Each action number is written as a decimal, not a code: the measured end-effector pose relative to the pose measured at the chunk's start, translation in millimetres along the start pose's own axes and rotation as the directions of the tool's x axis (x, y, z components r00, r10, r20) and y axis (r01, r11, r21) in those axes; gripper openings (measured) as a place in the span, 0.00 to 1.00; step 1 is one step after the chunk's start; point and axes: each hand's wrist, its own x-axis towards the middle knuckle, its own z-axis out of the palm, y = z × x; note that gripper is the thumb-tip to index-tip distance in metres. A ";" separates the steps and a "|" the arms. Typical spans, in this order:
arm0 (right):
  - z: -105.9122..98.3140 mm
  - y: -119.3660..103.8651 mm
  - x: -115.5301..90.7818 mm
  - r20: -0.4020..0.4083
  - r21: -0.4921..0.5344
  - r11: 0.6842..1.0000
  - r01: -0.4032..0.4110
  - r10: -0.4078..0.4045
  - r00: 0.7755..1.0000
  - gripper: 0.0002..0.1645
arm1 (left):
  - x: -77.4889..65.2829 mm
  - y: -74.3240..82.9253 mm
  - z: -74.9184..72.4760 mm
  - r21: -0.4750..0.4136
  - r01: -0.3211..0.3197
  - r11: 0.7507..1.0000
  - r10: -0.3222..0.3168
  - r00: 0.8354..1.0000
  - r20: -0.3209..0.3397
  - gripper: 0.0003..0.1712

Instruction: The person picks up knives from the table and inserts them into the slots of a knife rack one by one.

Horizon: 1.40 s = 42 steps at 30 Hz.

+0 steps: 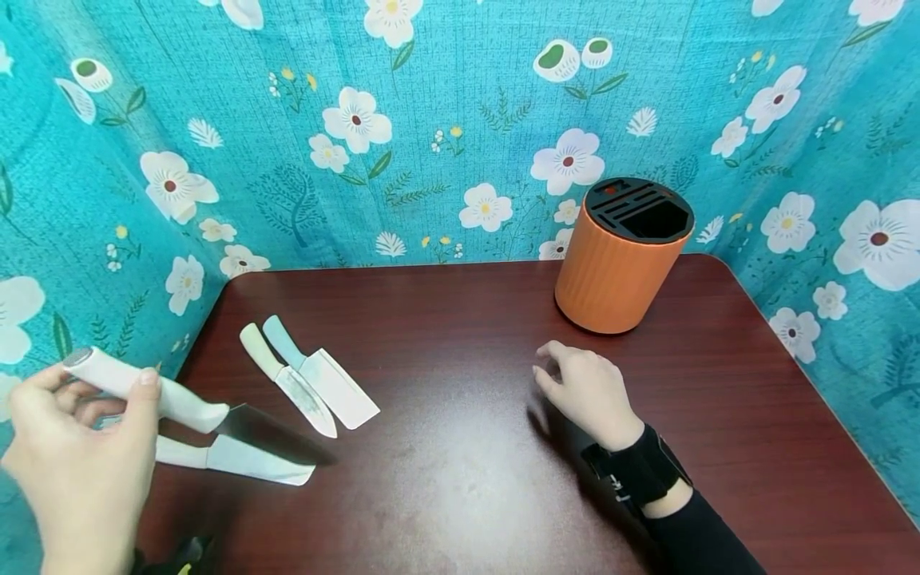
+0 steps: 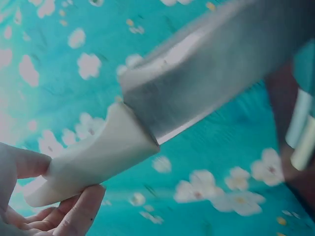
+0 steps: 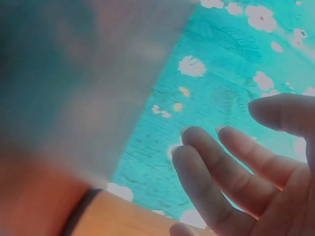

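My left hand [image 1: 86, 463] grips the white handle of a knife [image 1: 154, 391] in the air, with its dark wide blade slanting down to the right. In the left wrist view, thumb and fingers [image 2: 81, 211] pinch the handle's end. Beneath it on the table lies another pale-handled knife [image 1: 259, 461], its handle partly hidden by the hand. Further back are a knife with a pale green handle [image 1: 260, 350] and a cleaver with a light blue handle [image 1: 283, 339], side by side. My right hand [image 1: 589, 391] hovers over the table with relaxed fingers, holding nothing, in front of the knife block.
An orange knife block [image 1: 618, 271] with a black slotted top stands at the back right of the dark reddish-brown table [image 1: 446, 343]. A blue floral cloth [image 1: 431, 160] hangs behind and along both sides. A black strap [image 1: 636, 471] circles the right wrist.
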 end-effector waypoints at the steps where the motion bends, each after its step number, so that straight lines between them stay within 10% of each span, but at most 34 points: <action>1: -3.0 -2.0 1.5 0.000 0.003 1.000 0.004 -0.004 1.000 0.11 | -2.3 4.9 0.2 -0.016 -0.025 1.000 0.025 1.000 -0.013 0.34; 9: -27.0 -25.9 13.2 -0.076 0.003 0.994 0.106 -0.106 0.991 0.11 | -22.4 45.4 3.6 -0.193 -0.232 0.953 0.230 0.973 -0.032 0.28; 17: -52.3 -61.6 22.3 -0.168 0.023 0.953 0.302 -0.294 0.941 0.10 | -43.3 80.7 16.4 -0.408 -0.452 0.793 0.510 0.859 0.039 0.27; 28: -92.7 -108.0 27.0 -0.211 0.148 0.849 0.507 -0.473 0.855 0.21 | -68.0 105.7 31.9 -0.440 -0.526 0.728 0.624 0.774 0.108 0.27; 37: -97.7 -128.3 26.1 -0.253 0.208 0.764 0.611 -0.562 0.788 0.27 | -80.9 115.3 43.6 -0.457 -0.654 0.602 0.761 0.643 0.082 0.29; 42: -99.7 -134.4 26.0 -0.257 0.233 0.735 0.636 -0.585 0.770 0.25 | -87.4 120.1 49.8 -0.514 -0.658 0.550 0.796 0.600 0.084 0.26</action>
